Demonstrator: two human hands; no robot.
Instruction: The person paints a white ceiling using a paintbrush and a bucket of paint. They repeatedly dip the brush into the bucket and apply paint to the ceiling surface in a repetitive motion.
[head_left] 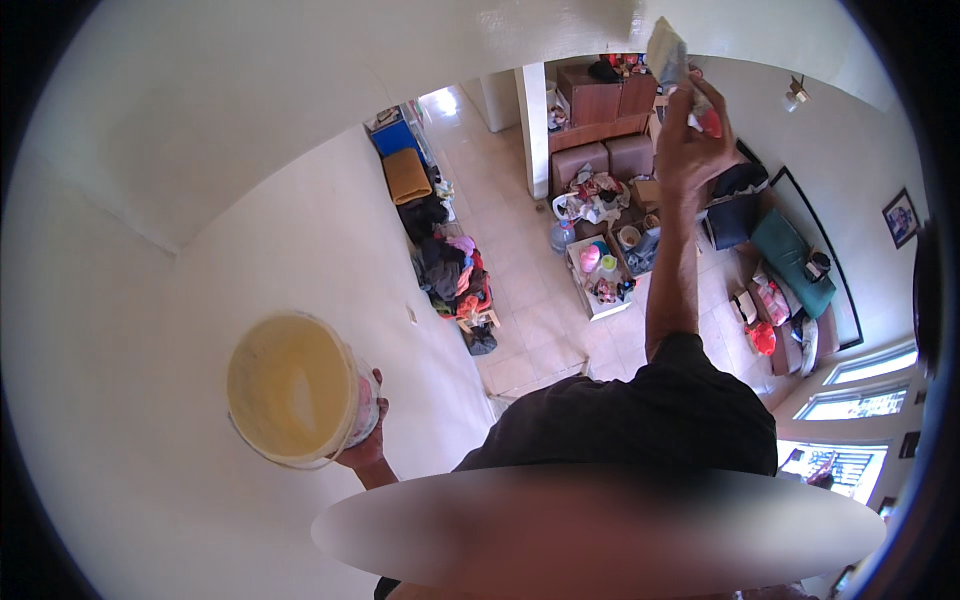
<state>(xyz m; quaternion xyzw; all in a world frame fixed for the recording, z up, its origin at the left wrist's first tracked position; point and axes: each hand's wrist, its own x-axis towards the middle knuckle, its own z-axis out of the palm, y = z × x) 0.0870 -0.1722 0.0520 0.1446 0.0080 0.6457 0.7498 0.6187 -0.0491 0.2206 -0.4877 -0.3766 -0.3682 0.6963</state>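
— So, what is held up at the wall?
— A paintbrush [668, 48] is gripped in the closed fingers of the right hand [690, 150], its bristles touching the white wall edge [600, 30] above the hand.
— And the other hand?
— A paint bucket [295, 390] of pale yellow paint is cupped from beneath by the left hand [368, 440], fingers curled around its base. A cluttered room [600, 250] is seen far below.
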